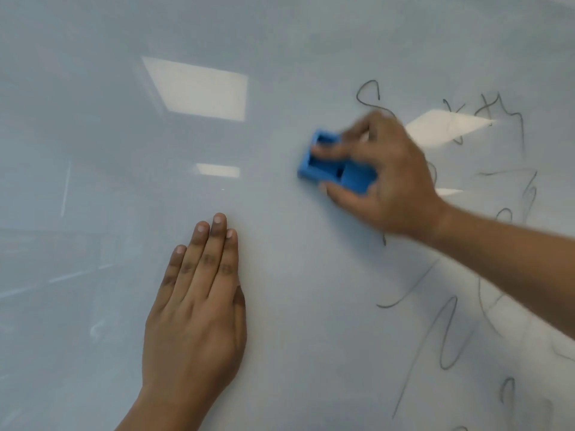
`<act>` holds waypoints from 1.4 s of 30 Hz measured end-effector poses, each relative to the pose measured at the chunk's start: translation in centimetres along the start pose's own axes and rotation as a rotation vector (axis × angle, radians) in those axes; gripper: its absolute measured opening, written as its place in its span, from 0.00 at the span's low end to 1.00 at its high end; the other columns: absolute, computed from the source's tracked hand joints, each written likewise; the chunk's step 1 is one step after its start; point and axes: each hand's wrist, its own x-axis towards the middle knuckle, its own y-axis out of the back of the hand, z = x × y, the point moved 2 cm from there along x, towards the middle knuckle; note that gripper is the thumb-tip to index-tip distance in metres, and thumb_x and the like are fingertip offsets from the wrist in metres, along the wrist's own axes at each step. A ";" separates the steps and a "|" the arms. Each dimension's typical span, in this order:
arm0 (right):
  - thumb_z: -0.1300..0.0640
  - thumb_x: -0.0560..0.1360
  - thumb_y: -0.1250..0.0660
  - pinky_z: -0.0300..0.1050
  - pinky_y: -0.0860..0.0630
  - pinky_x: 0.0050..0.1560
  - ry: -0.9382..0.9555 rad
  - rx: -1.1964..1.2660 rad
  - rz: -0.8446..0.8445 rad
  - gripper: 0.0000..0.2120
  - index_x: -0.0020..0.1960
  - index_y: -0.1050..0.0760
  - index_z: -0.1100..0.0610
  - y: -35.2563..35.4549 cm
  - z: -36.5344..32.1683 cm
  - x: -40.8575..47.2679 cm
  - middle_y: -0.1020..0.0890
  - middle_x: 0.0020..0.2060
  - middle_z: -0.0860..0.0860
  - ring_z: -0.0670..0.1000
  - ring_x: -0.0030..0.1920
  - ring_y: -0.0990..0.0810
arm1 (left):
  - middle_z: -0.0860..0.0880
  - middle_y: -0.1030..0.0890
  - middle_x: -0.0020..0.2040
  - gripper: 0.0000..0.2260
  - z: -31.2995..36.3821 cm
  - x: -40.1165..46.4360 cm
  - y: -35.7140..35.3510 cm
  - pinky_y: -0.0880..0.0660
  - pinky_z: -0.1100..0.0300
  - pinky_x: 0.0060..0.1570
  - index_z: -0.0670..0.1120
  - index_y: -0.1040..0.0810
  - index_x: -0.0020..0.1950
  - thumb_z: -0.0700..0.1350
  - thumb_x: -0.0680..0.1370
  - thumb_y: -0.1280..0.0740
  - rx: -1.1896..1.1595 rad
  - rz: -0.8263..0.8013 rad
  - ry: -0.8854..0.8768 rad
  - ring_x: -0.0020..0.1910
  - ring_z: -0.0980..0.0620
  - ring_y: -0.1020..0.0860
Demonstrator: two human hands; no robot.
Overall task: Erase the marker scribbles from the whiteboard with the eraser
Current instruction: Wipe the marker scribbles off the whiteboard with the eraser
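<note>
The whiteboard (93, 135) fills the whole view. Thin black marker scribbles (448, 334) cover its right side, from the upper right down to the lower right corner. My right hand (389, 178) grips a blue eraser (329, 169) and presses it flat on the board just left of the scribbles; the hand is motion-blurred. Its fingers lie over the eraser's top and its thumb is under the lower edge. My left hand (196, 312) rests flat on the board at lower centre, fingers together, holding nothing.
Ceiling light panels reflect on the glossy board, a large one (199, 88) at upper centre and another (445, 129) behind the scribbles. My right forearm (513, 259) crosses over some of the scribbles.
</note>
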 end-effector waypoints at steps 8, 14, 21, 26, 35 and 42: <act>0.42 0.84 0.45 0.27 0.34 0.48 0.415 -0.132 -0.611 0.08 0.59 0.29 0.34 1.1 -6.3 -24.0 0.23 0.47 0.36 0.39 0.46 0.29 | 0.43 0.39 0.81 0.26 0.3 0.1 0.2 0.51 0.53 0.82 0.38 0.37 0.79 0.42 0.81 0.49 -0.013 -0.045 0.044 0.81 0.45 0.41; 0.47 0.78 0.29 0.48 0.25 0.42 0.478 -0.045 -0.334 0.15 0.64 0.19 0.45 1.9 -2.3 -15.3 0.16 0.55 0.54 0.54 0.41 0.22 | 0.42 0.38 0.81 0.25 0.3 0.0 0.0 0.48 0.50 0.81 0.37 0.35 0.78 0.42 0.81 0.47 -0.022 0.007 0.026 0.81 0.45 0.40; 0.45 0.77 0.32 0.56 0.23 0.60 0.060 -0.196 0.035 0.21 0.70 0.26 0.42 2.6 7.2 7.2 0.24 0.61 0.50 0.54 0.58 0.24 | 0.42 0.33 0.78 0.23 0.3 0.1 -0.3 0.42 0.50 0.77 0.37 0.30 0.75 0.41 0.81 0.47 -0.017 0.080 0.002 0.78 0.45 0.36; 0.47 0.74 0.29 0.51 0.24 0.60 -0.126 -0.044 0.109 0.21 0.67 0.24 0.40 1.9 7.0 7.5 0.29 0.53 0.44 0.50 0.56 0.25 | 0.40 0.30 0.75 0.23 0.3 0.4 -0.4 0.42 0.52 0.76 0.36 0.27 0.72 0.40 0.79 0.46 -0.001 0.107 0.000 0.75 0.45 0.34; 0.50 0.72 0.27 0.48 0.22 0.44 0.329 -0.056 -0.324 0.22 0.65 0.23 0.43 3.1 1.2 -10.5 0.23 0.57 0.49 0.52 0.47 0.23 | 0.39 0.30 0.75 0.23 0.8 0.5 0.2 0.41 0.51 0.76 0.35 0.27 0.72 0.41 0.80 0.47 0.009 0.092 0.035 0.75 0.44 0.34; 0.44 0.76 0.32 0.57 0.22 0.58 0.048 -0.155 -0.002 0.21 0.69 0.26 0.42 4.0 8.8 4.5 0.23 0.60 0.51 0.55 0.56 0.23 | 0.38 0.27 0.72 0.22 4.8 1.6 -0.5 0.31 0.45 0.67 0.35 0.24 0.69 0.39 0.77 0.43 0.067 0.173 -0.075 0.73 0.39 0.28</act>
